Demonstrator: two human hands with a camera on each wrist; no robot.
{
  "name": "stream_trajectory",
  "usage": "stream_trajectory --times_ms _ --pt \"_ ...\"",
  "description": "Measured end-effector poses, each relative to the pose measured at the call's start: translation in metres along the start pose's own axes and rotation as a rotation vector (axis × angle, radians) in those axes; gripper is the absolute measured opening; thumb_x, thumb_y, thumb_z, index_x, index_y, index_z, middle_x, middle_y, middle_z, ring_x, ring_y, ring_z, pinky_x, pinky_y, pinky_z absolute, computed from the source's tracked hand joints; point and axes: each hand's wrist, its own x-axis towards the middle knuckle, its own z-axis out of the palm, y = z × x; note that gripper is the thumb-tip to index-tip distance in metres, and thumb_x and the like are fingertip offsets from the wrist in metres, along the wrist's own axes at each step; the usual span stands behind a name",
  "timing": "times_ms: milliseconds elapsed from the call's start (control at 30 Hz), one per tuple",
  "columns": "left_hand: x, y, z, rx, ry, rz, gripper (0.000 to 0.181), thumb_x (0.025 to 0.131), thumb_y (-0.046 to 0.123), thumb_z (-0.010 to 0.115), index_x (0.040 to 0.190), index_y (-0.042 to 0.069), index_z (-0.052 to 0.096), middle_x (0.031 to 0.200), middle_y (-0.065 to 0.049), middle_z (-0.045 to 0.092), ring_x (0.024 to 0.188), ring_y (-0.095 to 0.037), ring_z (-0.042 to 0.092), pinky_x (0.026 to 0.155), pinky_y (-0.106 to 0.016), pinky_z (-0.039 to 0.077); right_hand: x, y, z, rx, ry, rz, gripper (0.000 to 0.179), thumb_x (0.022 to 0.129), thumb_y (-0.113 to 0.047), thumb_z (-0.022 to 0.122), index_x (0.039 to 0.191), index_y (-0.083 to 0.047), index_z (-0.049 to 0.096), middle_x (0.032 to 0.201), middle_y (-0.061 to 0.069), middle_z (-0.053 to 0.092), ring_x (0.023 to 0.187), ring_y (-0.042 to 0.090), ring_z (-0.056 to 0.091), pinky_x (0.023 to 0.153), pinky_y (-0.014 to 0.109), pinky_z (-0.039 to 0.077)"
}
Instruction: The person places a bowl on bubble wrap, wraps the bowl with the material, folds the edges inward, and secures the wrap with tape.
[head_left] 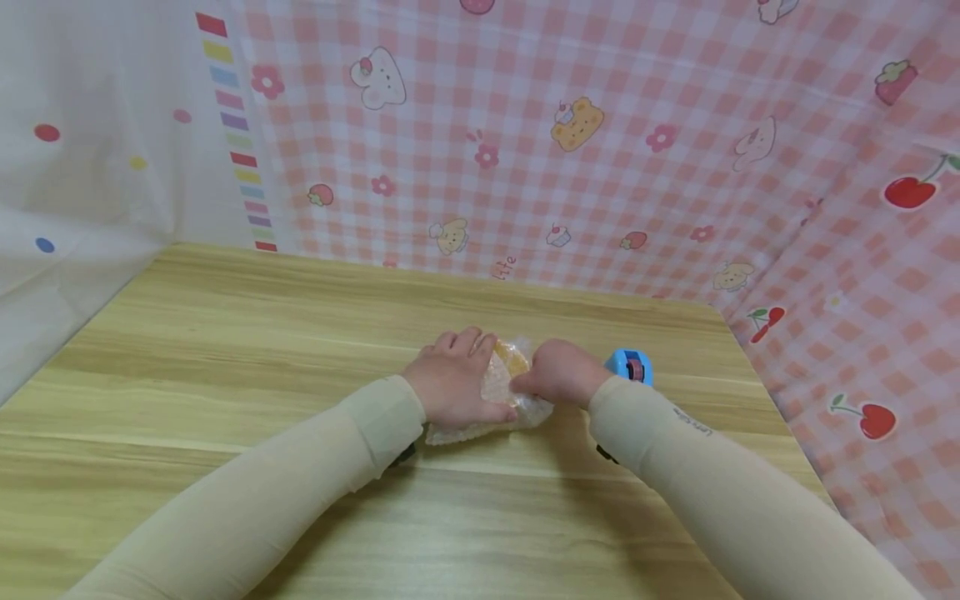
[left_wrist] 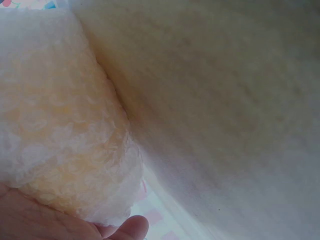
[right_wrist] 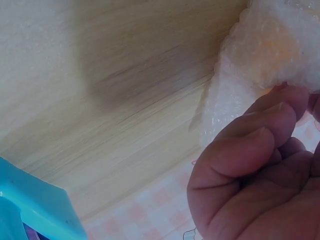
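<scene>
A bundle of clear bubble wrap [head_left: 497,385] lies on the wood-grain table, with something yellow-orange showing through it; what is inside I cannot tell. My left hand [head_left: 450,383] rests across the bundle's left part, its thumb along the near side. The left wrist view has the bubble wrap [left_wrist: 65,110] close up beside the sleeve, with the left hand [left_wrist: 55,220] against it. At the bundle's right side my right hand [head_left: 562,372] pinches the bubble wrap. Curled fingers of the right hand [right_wrist: 250,175] meet its edge in the right wrist view.
Just beyond my right wrist stands a blue tape dispenser [head_left: 628,365]; part of this dispenser [right_wrist: 40,205] also enters the right wrist view. A pink checked curtain [head_left: 480,167] hangs behind and along the right of the table [head_left: 225,350]. White sheeting [head_left: 90,167] hangs at the left.
</scene>
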Motion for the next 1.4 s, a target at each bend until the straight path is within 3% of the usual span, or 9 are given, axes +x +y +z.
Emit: stream_trajectory --times_ms 200,533,833,1400 --pt "0.0004 -0.0003 0.0004 -0.001 0.000 -0.001 0.118 0.088 0.087 0.050 0.170 0.009 0.016 0.175 -0.014 0.018 0.157 -0.040 0.027 0.124 -0.060 0.034 0.0007 -0.0009 0.0001 -0.002 -0.003 0.003 0.038 0.098 -0.043 0.073 0.094 -0.006 0.077 0.083 0.004 0.067 0.075 0.018 0.059 0.065 0.027 0.047" --pt "0.0025 -0.0011 -0.0003 0.002 -0.017 -0.003 0.120 0.087 0.088 0.051 0.170 0.008 0.014 0.176 -0.014 0.016 0.158 -0.040 0.025 0.124 -0.060 0.033 0.0015 -0.0011 0.0016 -0.005 -0.013 0.033 0.037 0.099 -0.043 0.071 0.091 -0.007 0.077 0.081 0.004 0.067 0.074 0.017 0.060 0.065 0.027 0.047" --pt "0.0008 -0.0041 -0.0020 -0.063 -0.012 0.010 0.122 0.085 0.086 0.057 0.170 0.009 0.014 0.176 -0.016 0.013 0.160 -0.041 0.018 0.127 -0.061 0.027 0.0012 -0.0048 0.0040 -0.050 0.001 0.010 0.037 0.099 -0.040 0.070 0.096 -0.004 0.077 0.089 0.006 0.073 0.080 0.019 0.064 0.073 0.029 0.051" --pt "0.0006 -0.0100 -0.0040 -0.118 -0.017 0.031 0.123 0.086 0.086 0.058 0.170 0.010 0.011 0.178 -0.016 0.009 0.162 -0.042 0.013 0.129 -0.062 0.022 0.0010 -0.0062 0.0054 -0.019 -0.012 0.048 0.035 0.101 -0.037 0.068 0.104 -0.003 0.076 0.093 0.006 0.073 0.083 0.020 0.066 0.077 0.031 0.055"
